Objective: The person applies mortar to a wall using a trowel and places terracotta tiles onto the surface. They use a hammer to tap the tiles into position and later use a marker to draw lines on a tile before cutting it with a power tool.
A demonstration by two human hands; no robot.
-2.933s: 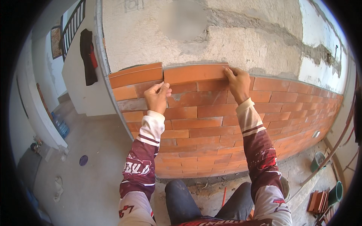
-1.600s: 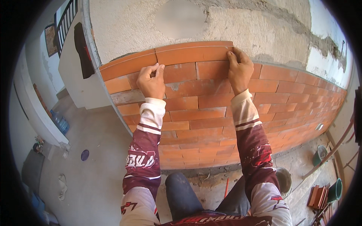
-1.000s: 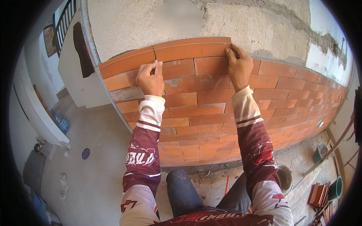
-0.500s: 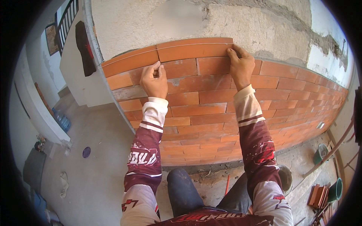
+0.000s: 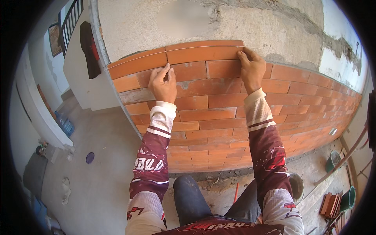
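Observation:
A long orange brick tile (image 5: 201,51) sits in the top row of the tiled wall (image 5: 221,100), end to end with a left tile (image 5: 137,64). A thin white string crosses both faces. My right hand (image 5: 252,70) grips the right end of the long tile, thumb on its face. My left hand (image 5: 162,84) has its fingertips drawn together just below the joint between the two tiles; what they hold, if anything, is too small to make out.
Rough plaster (image 5: 258,35) lies above the tiles. At the left are a stair railing, dark hanging cloth (image 5: 87,47) and a blue water jug (image 5: 64,123). Buckets (image 5: 347,197) and stacked tiles (image 5: 329,205) stand on the floor at the lower right, near leaning poles.
The long tile sits higher in the picture than in the earliest frame, partly as the view shifted, and now lines up with the left tile. Both hands keep nearly the same shape.

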